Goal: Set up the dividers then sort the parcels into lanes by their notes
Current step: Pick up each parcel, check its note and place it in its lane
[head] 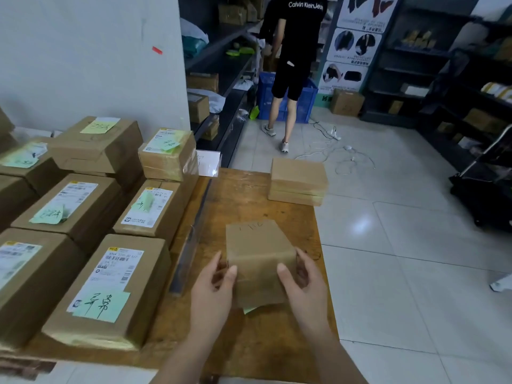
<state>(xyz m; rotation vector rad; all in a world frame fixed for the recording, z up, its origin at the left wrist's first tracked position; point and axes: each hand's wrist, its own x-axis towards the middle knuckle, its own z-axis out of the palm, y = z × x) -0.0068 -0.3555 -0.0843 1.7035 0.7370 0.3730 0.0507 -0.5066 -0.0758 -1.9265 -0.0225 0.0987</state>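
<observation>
A small brown taped parcel (259,259) is tilted up over the wooden table (241,195), held from both sides by my left hand (214,286) and my right hand (303,284). A corner of a green note (249,309) peeks out beneath it. A clear acrylic divider (191,234) runs along the table, left of the parcel. Left of the divider lie several brown parcels with shipping labels and green handwritten notes, the nearest one (108,292) at the front. Another plain parcel (297,180) sits at the table's far right corner.
A small clear sign stand (207,163) stands at the table's far edge. A person in black (291,65) stands with their back to me by a blue crate (285,98). Dark shelves (415,65) line the room. Cables (332,151) lie on the tiled floor.
</observation>
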